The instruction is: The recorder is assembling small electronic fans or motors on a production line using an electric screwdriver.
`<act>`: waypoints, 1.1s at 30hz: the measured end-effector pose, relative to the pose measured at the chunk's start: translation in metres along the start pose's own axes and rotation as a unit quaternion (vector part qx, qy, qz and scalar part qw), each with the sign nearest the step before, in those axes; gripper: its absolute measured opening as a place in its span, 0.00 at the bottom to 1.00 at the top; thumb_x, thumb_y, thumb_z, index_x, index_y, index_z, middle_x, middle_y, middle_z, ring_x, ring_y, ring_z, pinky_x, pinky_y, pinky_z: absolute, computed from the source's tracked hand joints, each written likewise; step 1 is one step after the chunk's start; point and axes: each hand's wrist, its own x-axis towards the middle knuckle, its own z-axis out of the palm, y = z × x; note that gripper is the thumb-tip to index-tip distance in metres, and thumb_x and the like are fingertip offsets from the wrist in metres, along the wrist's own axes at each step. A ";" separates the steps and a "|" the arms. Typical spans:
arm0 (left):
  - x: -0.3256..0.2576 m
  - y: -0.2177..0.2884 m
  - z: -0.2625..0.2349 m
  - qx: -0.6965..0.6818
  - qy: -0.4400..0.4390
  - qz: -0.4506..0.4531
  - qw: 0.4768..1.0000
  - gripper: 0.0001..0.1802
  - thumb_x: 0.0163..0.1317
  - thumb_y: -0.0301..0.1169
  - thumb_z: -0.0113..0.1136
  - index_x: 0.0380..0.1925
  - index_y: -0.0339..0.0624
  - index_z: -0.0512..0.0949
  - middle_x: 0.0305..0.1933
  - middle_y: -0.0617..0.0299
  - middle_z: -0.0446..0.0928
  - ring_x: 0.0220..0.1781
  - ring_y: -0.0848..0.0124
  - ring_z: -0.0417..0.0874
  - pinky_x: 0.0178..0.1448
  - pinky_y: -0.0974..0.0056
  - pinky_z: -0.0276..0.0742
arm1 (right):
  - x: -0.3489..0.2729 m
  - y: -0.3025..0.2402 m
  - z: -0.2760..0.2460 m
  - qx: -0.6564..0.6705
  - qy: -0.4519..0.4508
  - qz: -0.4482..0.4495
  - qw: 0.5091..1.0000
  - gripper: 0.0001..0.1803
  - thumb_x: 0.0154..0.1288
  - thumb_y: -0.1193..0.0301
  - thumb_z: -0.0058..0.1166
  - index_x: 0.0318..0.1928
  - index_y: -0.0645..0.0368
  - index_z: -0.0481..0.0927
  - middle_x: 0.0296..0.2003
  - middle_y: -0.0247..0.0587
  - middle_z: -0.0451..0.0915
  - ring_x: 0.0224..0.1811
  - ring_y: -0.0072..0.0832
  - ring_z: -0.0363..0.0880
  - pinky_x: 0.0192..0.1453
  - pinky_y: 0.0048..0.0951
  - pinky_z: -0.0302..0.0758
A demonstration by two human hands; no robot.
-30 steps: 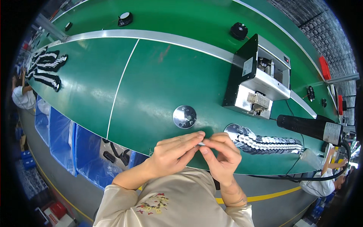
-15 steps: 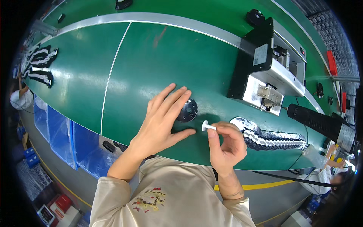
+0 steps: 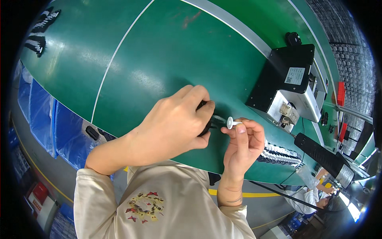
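My left hand (image 3: 179, 119) is closed round a round black disc (image 3: 205, 129), raised off the bench and tipped up on edge. Most of the disc is hidden by my fingers. In my right hand (image 3: 244, 145), thumb and fingertips pinch the stem of a small white flanged pin (image 3: 230, 122). Its round head points toward the disc, with a small gap between the two. To the right of my right hand lies a long row of stacked black-and-white parts (image 3: 281, 155) on the green bench (image 3: 139, 75).
A black and silver machine (image 3: 280, 79) stands on the right of the bench. A black tool with a long handle (image 3: 318, 151) sits below it. Blue bins (image 3: 65, 123) line the left edge, and dark striped parts (image 3: 38, 42) lie far left. Another person's arm (image 3: 324, 187) shows at lower right.
My left hand, which was spread beside the disc lying on the bench, has closed on it and lifted and tilted it. The pin has moved up slightly, its head turned. The whole view has shifted.
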 end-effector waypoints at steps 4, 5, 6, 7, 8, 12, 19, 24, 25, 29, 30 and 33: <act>0.000 0.004 -0.002 -0.013 -0.021 -0.026 0.999 0.24 0.37 0.26 0.74 0.39 0.31 0.81 0.41 0.53 0.74 0.39 0.56 0.82 0.41 0.57 0.83 | 0.000 0.001 -0.001 0.006 0.000 -0.002 1.000 0.07 0.69 0.80 0.57 0.45 0.65 0.76 0.40 0.46 0.83 0.37 0.28 0.85 0.43 0.31 0.86; 0.000 0.003 -0.002 -0.014 -0.019 -0.025 0.999 0.24 0.37 0.26 0.74 0.39 0.31 0.81 0.41 0.54 0.74 0.39 0.56 0.82 0.41 0.57 0.82 | 0.000 0.002 -0.002 0.002 -0.001 -0.003 1.000 0.07 0.69 0.80 0.57 0.46 0.65 0.76 0.40 0.45 0.83 0.37 0.28 0.85 0.43 0.31 0.86; 0.000 0.003 -0.001 -0.014 -0.016 -0.024 0.999 0.24 0.37 0.25 0.74 0.39 0.31 0.80 0.41 0.54 0.73 0.38 0.56 0.82 0.40 0.57 0.82 | -0.001 0.002 -0.003 -0.002 -0.001 -0.004 1.000 0.07 0.69 0.80 0.57 0.46 0.65 0.76 0.40 0.45 0.82 0.37 0.27 0.85 0.43 0.31 0.86; 0.000 0.003 -0.001 -0.014 -0.015 -0.022 1.000 0.24 0.37 0.25 0.74 0.39 0.31 0.80 0.40 0.54 0.73 0.38 0.56 0.81 0.40 0.57 0.82 | -0.001 0.003 -0.004 -0.006 -0.001 -0.005 1.000 0.07 0.69 0.80 0.56 0.46 0.65 0.76 0.40 0.45 0.82 0.37 0.27 0.85 0.43 0.30 0.87; 0.000 0.003 -0.001 -0.013 -0.018 -0.022 1.000 0.24 0.37 0.25 0.74 0.39 0.30 0.80 0.40 0.54 0.73 0.38 0.56 0.81 0.40 0.57 0.82 | -0.002 0.003 -0.004 -0.005 -0.001 -0.004 1.000 0.07 0.69 0.80 0.56 0.46 0.65 0.76 0.40 0.45 0.82 0.37 0.27 0.85 0.43 0.31 0.87; 0.001 0.004 0.001 -0.006 -0.027 -0.020 0.999 0.24 0.37 0.26 0.73 0.39 0.30 0.80 0.41 0.53 0.73 0.39 0.57 0.81 0.39 0.58 0.83 | -0.004 0.004 -0.003 0.002 -0.004 -0.005 1.000 0.07 0.69 0.81 0.56 0.46 0.66 0.75 0.40 0.45 0.82 0.38 0.27 0.85 0.43 0.31 0.87; 0.001 0.009 0.000 0.009 -0.047 -0.029 0.998 0.22 0.38 0.26 0.73 0.37 0.28 0.80 0.40 0.53 0.73 0.40 0.57 0.82 0.39 0.58 0.83 | -0.005 0.004 -0.004 -0.031 -0.011 -0.031 0.999 0.06 0.69 0.82 0.56 0.45 0.67 0.76 0.40 0.45 0.82 0.38 0.28 0.84 0.44 0.30 0.86; 0.001 0.010 0.000 0.022 -0.055 -0.024 0.998 0.21 0.38 0.26 0.72 0.36 0.28 0.80 0.39 0.53 0.73 0.39 0.58 0.81 0.39 0.58 0.83 | -0.006 0.004 -0.004 -0.054 -0.017 -0.054 0.997 0.05 0.69 0.82 0.56 0.44 0.68 0.76 0.40 0.46 0.82 0.38 0.28 0.84 0.46 0.30 0.85; 0.001 0.010 0.000 0.025 -0.058 -0.024 0.998 0.21 0.38 0.26 0.72 0.35 0.28 0.80 0.39 0.53 0.72 0.39 0.58 0.81 0.39 0.58 0.83 | -0.006 0.003 -0.004 -0.051 -0.017 -0.048 0.997 0.05 0.69 0.82 0.56 0.44 0.68 0.76 0.40 0.46 0.82 0.38 0.28 0.84 0.46 0.30 0.85; 0.001 0.011 -0.001 0.028 -0.071 -0.020 0.997 0.20 0.39 0.27 0.72 0.34 0.28 0.80 0.39 0.54 0.72 0.38 0.58 0.81 0.38 0.58 0.83 | -0.004 0.003 -0.006 -0.021 -0.015 -0.013 1.000 0.05 0.69 0.82 0.55 0.44 0.68 0.76 0.40 0.46 0.82 0.38 0.27 0.85 0.45 0.30 0.86; 0.001 0.011 -0.002 0.028 -0.076 -0.020 0.997 0.20 0.39 0.27 0.72 0.34 0.28 0.80 0.39 0.54 0.72 0.38 0.58 0.81 0.38 0.58 0.83 | -0.004 0.003 -0.006 -0.015 -0.013 -0.003 1.000 0.05 0.69 0.82 0.55 0.44 0.67 0.76 0.40 0.45 0.82 0.38 0.27 0.85 0.45 0.30 0.86; 0.003 0.011 -0.003 0.026 -0.095 -0.025 0.995 0.19 0.40 0.28 0.72 0.33 0.29 0.81 0.39 0.54 0.71 0.38 0.59 0.80 0.38 0.59 0.82 | -0.003 0.004 -0.008 -0.004 -0.008 0.010 1.000 0.05 0.69 0.82 0.55 0.44 0.67 0.76 0.40 0.45 0.82 0.37 0.27 0.85 0.45 0.31 0.87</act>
